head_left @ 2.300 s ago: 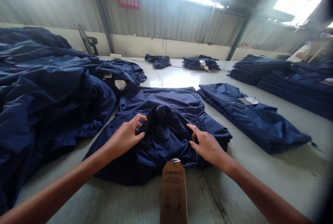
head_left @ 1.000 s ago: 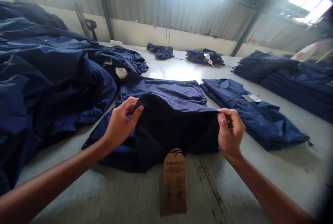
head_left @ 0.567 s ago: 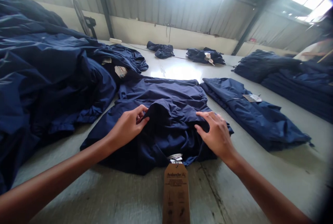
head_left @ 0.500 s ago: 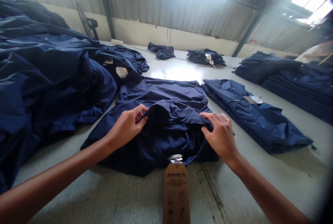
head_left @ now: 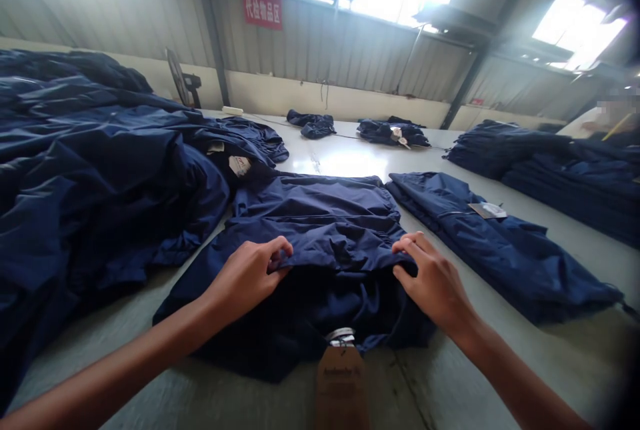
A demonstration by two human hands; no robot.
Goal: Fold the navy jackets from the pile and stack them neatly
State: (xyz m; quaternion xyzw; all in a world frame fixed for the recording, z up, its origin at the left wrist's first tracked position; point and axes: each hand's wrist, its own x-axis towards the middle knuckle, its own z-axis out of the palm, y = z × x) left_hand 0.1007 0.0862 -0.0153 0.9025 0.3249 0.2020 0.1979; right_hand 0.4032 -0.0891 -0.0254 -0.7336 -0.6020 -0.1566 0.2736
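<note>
A navy blue jacket (head_left: 320, 207) lies on the table in front of me, its upper layer lifted along one edge. My left hand (head_left: 255, 273) pinches that edge on the left between thumb and fingers. On the right, my right hand (head_left: 427, 277) grips the same edge, thumb below and fingers on top. Between the hands the raised cloth sags a little, and a dark opening shows under it. From the near side of the jacket a brown cardboard hang tag (head_left: 343, 387) hangs toward me, beside a pale neck label (head_left: 341, 335).
A big heap of navy garments (head_left: 100, 170) fills the left side. To the right lies a folded garment (head_left: 495, 243) with a tag, and stacked garments (head_left: 560, 157) stand beyond it. Two small bundles (head_left: 310, 123) sit at the back. A person is at the far right edge.
The view has tilted up, so everything sits lower in the picture. The edge between my hands has gone from bunched up to straighter. Both hands keep their hold.
</note>
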